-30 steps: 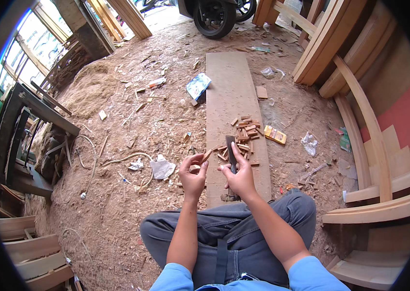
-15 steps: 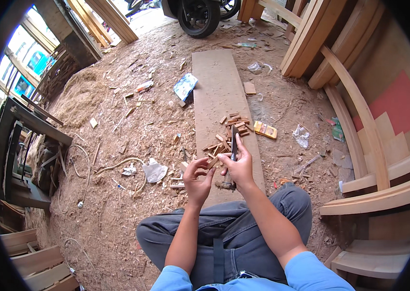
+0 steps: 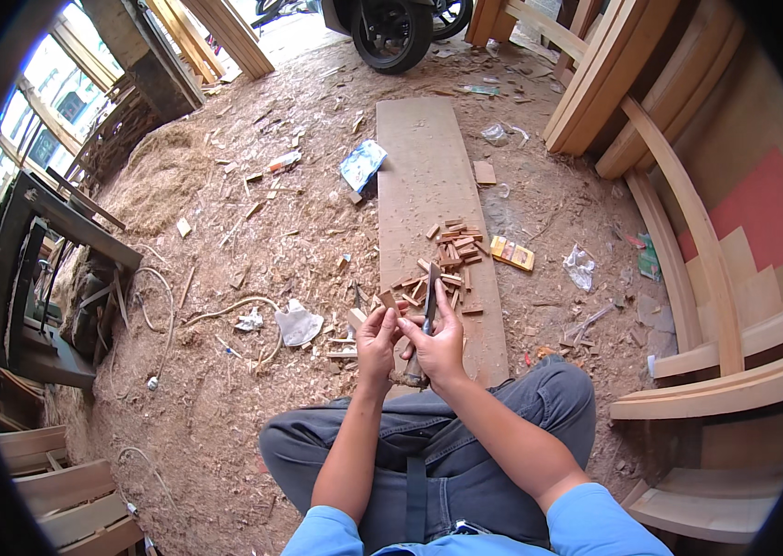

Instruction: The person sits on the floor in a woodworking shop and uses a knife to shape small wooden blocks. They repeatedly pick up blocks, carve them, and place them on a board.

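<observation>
My left hand is closed, its fingertips pinching a small flat wood piece that points up and away. Right beside it, my right hand grips a chisel, its dark blade pointing away and its worn butt end toward my lap. My right thumb reaches across to the left fingertips, and the hands meet there. Just beyond lies a heap of small reddish-brown wood pieces on a long board. A paler wood block lies left of the board, by my left hand.
Shavings cover the ground. A yellow packet sits right of the board, a blue-white packet left of it. A pale cloth-like scrap and a cord lie leftward. Curved timbers stand at right; a motorbike wheel is ahead.
My right hand has moved left and slightly nearer with the chisel, closing up against the left hand. The pinched wood piece now stands more upright. The whole view has shifted a little.
</observation>
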### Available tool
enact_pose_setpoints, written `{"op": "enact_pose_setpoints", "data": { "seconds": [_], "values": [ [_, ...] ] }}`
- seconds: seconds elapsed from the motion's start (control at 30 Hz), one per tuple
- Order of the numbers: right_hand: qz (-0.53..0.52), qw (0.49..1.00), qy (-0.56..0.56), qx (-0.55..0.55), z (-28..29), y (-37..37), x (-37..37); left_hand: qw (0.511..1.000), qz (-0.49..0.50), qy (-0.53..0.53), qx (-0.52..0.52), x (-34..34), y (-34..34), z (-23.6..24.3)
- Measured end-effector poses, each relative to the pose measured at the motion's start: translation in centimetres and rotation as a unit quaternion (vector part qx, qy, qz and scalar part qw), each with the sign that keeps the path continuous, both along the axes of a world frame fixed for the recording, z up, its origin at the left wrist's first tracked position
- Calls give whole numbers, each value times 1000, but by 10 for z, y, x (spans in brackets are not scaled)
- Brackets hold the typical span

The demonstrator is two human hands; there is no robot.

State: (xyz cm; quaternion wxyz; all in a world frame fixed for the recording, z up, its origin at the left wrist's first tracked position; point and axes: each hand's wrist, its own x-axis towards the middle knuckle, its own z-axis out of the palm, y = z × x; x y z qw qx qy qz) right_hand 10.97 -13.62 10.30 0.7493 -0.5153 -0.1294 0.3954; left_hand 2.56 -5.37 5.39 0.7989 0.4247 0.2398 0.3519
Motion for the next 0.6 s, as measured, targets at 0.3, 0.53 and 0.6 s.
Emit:
{"op": "enact_pose_setpoints", "data": {
  "seconds": [0.3, 0.53, 0.6],
  "values": [
    [28, 999, -35, -17, 3, 1, 9, 992, 120, 37, -25, -4, 10, 14],
    [128, 986, -97, -33, 9, -3, 0, 991, 124, 36, -35, -11, 19, 12],
    [149, 979, -133, -40, 9, -4, -2, 990, 127, 44, -35, -11, 20, 12]
  ]
}}
